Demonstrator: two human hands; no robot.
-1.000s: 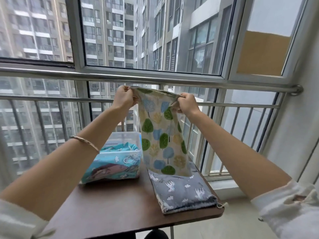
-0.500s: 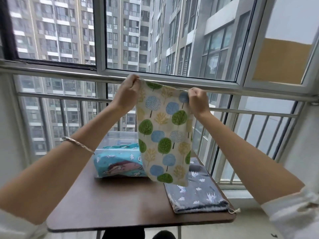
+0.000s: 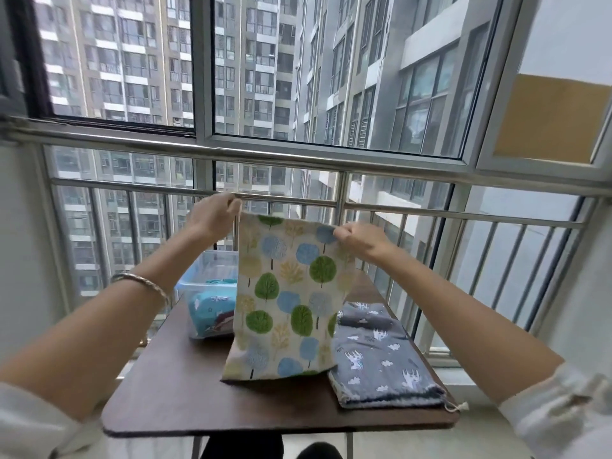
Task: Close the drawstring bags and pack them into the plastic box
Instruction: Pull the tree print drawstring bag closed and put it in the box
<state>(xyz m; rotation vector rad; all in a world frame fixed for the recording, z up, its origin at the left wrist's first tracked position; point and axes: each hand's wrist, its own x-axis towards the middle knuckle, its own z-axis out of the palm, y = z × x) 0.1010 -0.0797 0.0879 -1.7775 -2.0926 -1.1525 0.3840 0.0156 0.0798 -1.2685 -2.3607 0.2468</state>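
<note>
A cream drawstring bag printed with green and blue trees point(image 3: 284, 296) hangs flat above the brown table point(image 3: 185, 399), its bottom edge touching the tabletop. My left hand point(image 3: 212, 215) pinches the cord at its top left corner. My right hand point(image 3: 359, 238) grips the top right corner. A clear plastic box point(image 3: 207, 276) stands at the table's back left, partly hidden behind the bag, with a turquoise printed bag point(image 3: 212, 311) inside. A grey bag with white animals and clouds point(image 3: 377, 356) lies flat on the table's right side.
A metal railing point(image 3: 430, 180) and large windows run close behind the table. A white wall point(image 3: 583, 293) stands to the right. The table's front edge is near me, with dark shoes point(image 3: 318, 450) on the floor below it.
Both hands have lowered the tree bag, so its bottom now rests on the table. The mouth is stretched flat and wider between my hands. The camera has tilted and shifted.
</note>
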